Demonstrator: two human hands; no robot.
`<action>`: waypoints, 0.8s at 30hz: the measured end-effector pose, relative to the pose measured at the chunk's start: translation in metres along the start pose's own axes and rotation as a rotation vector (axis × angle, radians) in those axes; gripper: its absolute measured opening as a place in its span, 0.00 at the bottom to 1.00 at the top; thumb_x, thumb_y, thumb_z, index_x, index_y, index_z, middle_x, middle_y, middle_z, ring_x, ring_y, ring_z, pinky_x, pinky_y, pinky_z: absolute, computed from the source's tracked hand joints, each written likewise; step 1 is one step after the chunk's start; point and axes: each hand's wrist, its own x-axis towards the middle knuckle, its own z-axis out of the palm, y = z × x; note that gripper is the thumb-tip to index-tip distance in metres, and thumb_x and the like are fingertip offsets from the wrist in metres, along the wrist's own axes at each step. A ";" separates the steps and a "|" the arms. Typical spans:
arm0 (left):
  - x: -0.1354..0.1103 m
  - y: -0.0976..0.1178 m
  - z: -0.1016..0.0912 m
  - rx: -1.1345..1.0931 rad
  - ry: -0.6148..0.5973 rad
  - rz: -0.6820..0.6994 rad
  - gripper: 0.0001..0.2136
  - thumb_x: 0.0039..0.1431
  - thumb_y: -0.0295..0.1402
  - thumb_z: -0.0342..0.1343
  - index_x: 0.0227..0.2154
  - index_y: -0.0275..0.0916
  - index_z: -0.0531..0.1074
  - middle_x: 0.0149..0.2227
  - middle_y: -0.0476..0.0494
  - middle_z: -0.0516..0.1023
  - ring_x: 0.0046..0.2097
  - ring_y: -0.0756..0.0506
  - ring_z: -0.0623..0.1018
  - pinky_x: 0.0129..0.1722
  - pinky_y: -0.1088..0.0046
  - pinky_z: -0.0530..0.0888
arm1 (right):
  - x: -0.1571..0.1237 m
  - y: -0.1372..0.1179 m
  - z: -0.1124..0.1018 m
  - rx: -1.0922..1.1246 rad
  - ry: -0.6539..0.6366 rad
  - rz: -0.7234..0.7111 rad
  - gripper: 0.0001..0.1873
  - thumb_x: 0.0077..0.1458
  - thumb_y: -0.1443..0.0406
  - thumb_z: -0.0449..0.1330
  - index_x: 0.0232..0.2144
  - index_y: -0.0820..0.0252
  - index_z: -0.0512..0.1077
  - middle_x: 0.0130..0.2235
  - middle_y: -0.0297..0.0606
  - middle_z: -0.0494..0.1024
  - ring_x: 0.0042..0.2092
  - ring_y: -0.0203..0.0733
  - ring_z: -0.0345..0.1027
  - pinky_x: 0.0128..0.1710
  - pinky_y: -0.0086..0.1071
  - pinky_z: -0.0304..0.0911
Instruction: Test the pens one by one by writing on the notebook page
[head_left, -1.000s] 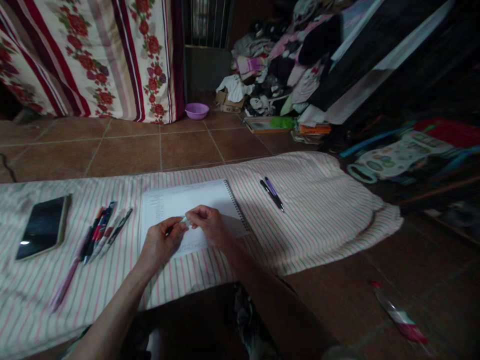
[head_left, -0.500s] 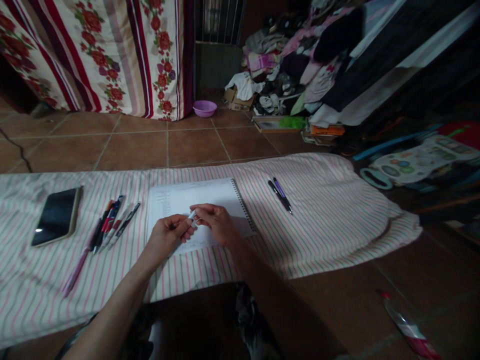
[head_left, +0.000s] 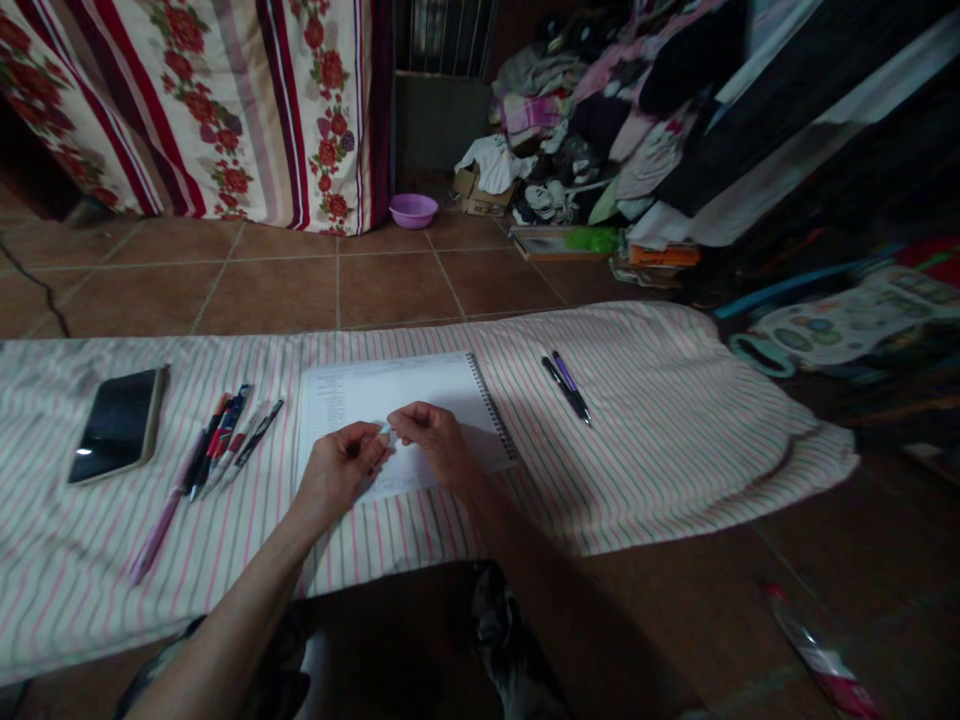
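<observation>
My left hand (head_left: 339, 472) and my right hand (head_left: 435, 443) meet over a spiral notebook (head_left: 397, 400) that lies open on a striped cloth (head_left: 645, 430). Both hands pinch a small pale pen (head_left: 386, 430) between their fingertips; most of it is hidden by the fingers. Several pens (head_left: 225, 440) lie in a row to the left of the notebook, and a pink pen (head_left: 156, 530) lies nearer me. Two dark pens (head_left: 567, 386) lie to the right of the notebook.
A phone (head_left: 118, 424) rests face up at the cloth's left. On the tiled floor behind are a purple bowl (head_left: 413, 210), a floral mattress (head_left: 225, 100) and a pile of clothes (head_left: 592, 140). A red-and-white tube (head_left: 817, 655) lies on the floor at the lower right.
The camera has shifted left, so everything sits further right in view. My hands stay pinched on the pen over the notebook, fingertips now closer together.
</observation>
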 end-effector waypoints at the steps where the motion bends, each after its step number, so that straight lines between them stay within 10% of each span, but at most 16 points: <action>1: 0.000 -0.001 0.000 0.069 0.023 0.018 0.15 0.47 0.43 0.57 0.28 0.35 0.73 0.20 0.50 0.72 0.21 0.52 0.67 0.22 0.76 0.64 | 0.000 0.001 0.000 -0.002 0.009 -0.007 0.11 0.40 0.59 0.65 0.21 0.62 0.72 0.19 0.28 0.68 0.22 0.28 0.58 0.24 0.27 0.55; 9: 0.000 0.009 0.002 -0.011 -0.004 -0.011 0.15 0.45 0.44 0.57 0.25 0.35 0.71 0.18 0.51 0.70 0.20 0.52 0.67 0.22 0.76 0.65 | -0.005 -0.003 -0.001 0.168 -0.105 0.081 0.19 0.42 0.54 0.63 0.35 0.60 0.76 0.29 0.33 0.74 0.32 0.33 0.67 0.33 0.29 0.64; 24: -0.003 0.005 0.001 0.452 0.094 0.107 0.14 0.52 0.43 0.52 0.30 0.38 0.74 0.22 0.48 0.74 0.23 0.49 0.71 0.25 0.74 0.64 | 0.000 0.005 0.000 -0.009 0.043 -0.013 0.13 0.40 0.56 0.65 0.22 0.60 0.73 0.20 0.30 0.71 0.22 0.30 0.61 0.24 0.27 0.58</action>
